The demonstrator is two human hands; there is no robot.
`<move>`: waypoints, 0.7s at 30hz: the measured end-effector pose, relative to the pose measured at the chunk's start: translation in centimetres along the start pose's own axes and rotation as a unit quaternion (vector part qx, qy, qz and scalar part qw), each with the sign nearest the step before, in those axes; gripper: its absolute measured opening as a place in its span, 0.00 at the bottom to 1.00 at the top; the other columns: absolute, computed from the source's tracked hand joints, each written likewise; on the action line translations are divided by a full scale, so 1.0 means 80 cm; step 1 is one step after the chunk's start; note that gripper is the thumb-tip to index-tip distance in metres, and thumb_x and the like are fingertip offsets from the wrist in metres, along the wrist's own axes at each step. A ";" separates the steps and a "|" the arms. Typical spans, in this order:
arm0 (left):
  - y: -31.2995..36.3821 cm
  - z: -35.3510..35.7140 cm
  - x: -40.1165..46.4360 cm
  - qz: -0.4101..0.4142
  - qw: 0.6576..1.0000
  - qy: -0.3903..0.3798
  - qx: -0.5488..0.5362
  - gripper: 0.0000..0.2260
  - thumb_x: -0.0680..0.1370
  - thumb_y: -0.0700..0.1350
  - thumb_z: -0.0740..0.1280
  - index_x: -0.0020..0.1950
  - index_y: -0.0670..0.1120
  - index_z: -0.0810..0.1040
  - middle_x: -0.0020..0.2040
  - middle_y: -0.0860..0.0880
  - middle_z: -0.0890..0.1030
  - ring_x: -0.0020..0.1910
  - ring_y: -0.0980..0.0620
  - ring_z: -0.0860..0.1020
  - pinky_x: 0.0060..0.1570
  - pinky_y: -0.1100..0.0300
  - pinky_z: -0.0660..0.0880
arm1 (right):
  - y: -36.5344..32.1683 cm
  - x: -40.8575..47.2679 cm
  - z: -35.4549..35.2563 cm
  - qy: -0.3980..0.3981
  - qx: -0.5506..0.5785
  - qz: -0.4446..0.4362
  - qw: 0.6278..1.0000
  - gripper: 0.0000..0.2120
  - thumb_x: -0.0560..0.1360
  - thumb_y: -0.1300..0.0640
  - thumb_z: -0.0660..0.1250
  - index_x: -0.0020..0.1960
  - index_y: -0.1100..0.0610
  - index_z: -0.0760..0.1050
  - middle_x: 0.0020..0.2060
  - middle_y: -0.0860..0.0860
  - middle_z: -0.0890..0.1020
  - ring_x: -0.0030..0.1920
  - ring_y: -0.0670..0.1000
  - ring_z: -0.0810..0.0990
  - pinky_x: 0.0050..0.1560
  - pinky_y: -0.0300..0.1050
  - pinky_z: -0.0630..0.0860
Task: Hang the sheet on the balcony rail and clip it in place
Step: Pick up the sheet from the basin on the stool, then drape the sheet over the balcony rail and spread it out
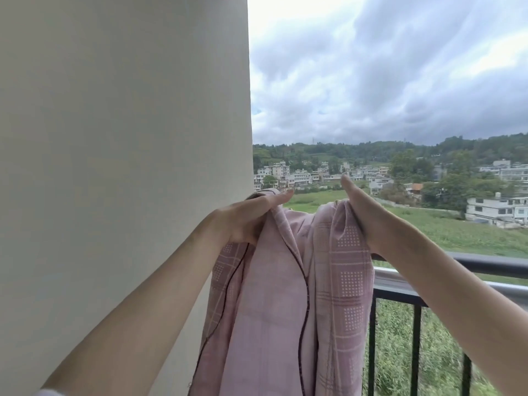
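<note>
Two hands lift pink sheet (274, 295) mid-frame: left hand (251, 215) and right hand (363, 212) each pinch top edge, raised above balcony rail (457, 262), which runs lower right.

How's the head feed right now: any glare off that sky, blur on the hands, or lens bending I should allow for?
Head view: soft overcast light with no hard shadows; the sky blows out white near the top by the wall. The left hand, right hand and sheet are fairly sharp. Wide-angle distortion bows the rail and stretches the forearms at the frame edges.
</note>
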State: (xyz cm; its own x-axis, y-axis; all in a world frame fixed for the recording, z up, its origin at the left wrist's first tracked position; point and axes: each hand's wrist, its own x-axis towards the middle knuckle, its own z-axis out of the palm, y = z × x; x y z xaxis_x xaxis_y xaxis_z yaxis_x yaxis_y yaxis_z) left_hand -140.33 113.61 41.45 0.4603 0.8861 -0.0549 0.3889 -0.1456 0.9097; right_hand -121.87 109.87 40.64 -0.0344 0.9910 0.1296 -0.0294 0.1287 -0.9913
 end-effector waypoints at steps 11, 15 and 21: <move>-0.032 0.019 0.026 -0.005 0.966 0.011 0.257 0.43 0.61 0.76 0.61 0.70 0.53 0.67 0.66 0.53 0.72 0.63 0.52 0.73 0.65 0.53 0.70 | 0.035 -0.020 -0.064 0.010 -0.410 0.075 0.909 0.34 0.69 0.29 0.52 0.26 0.55 0.78 0.30 0.53 0.76 0.29 0.48 0.71 0.36 0.40 0.68; -0.045 0.014 0.017 -0.009 0.966 -0.026 0.259 0.32 0.70 0.67 0.58 0.67 0.51 0.69 0.65 0.52 0.73 0.63 0.53 0.73 0.66 0.55 0.69 | 0.042 -0.032 -0.064 0.189 -0.636 -0.044 0.747 0.30 0.74 0.34 0.55 0.31 0.57 0.77 0.27 0.49 0.75 0.27 0.47 0.70 0.30 0.39 0.69; -0.061 -0.003 0.009 -0.005 0.946 0.009 0.325 0.37 0.62 0.76 0.59 0.61 0.53 0.76 0.58 0.53 0.79 0.56 0.57 0.77 0.63 0.57 0.71 | 0.069 -0.036 -0.001 0.096 -0.593 -0.245 0.761 0.26 0.76 0.37 0.56 0.64 0.54 0.72 0.59 0.52 0.77 0.55 0.52 0.77 0.58 0.49 0.73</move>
State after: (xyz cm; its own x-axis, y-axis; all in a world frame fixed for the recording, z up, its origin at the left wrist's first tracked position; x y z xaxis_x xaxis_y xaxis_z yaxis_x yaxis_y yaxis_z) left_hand -142.08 115.02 37.05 0.4420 0.8956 -0.0505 0.8043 -0.3708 0.4644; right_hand -121.87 107.77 34.79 -0.1602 0.7858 0.5974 0.9342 0.3161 -0.1653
